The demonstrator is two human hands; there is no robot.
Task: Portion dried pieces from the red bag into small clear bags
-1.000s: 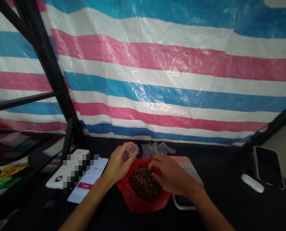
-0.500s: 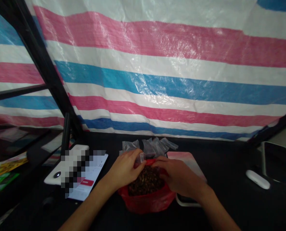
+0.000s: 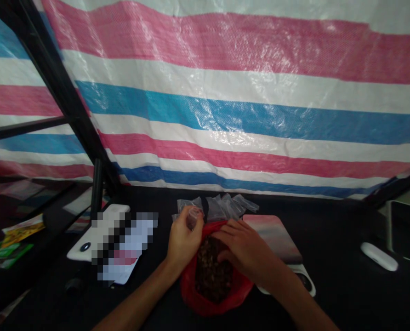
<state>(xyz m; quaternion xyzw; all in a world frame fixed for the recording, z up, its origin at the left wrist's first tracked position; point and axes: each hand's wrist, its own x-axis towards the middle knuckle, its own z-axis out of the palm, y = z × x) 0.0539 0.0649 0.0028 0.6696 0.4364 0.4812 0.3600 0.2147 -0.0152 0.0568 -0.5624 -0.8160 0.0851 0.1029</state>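
Note:
In the head view, a red plastic bag (image 3: 213, 310) stands open at the lower middle, holding many small brown, seed-like pieces (image 3: 212, 273). My left hand (image 3: 184, 239) is closed around a small clear plastic bag (image 3: 192, 217) at the red bag's upper left rim. Over the rim on the right reaches my right hand (image 3: 241, 248). Its fingers and thumb are apart above the brown pieces, and nothing shows between them. More clear plastic bags (image 3: 227, 207) lie just behind both hands.
Right of the red bag, partly under my right forearm, is a scale with a shiny plate (image 3: 272, 234). A white case (image 3: 379, 256) and a phone (image 3: 405, 230) lie far right. To the left are a white device (image 3: 113, 215) and a blurred-out phone (image 3: 125, 271). A striped sheet (image 3: 225, 115) hangs behind.
My left hand has turned more upright, lifting the small clear bag slightly. My right fingers have spread over the rim. The red bag's mouth tilts more toward me, and the view has shifted slightly.

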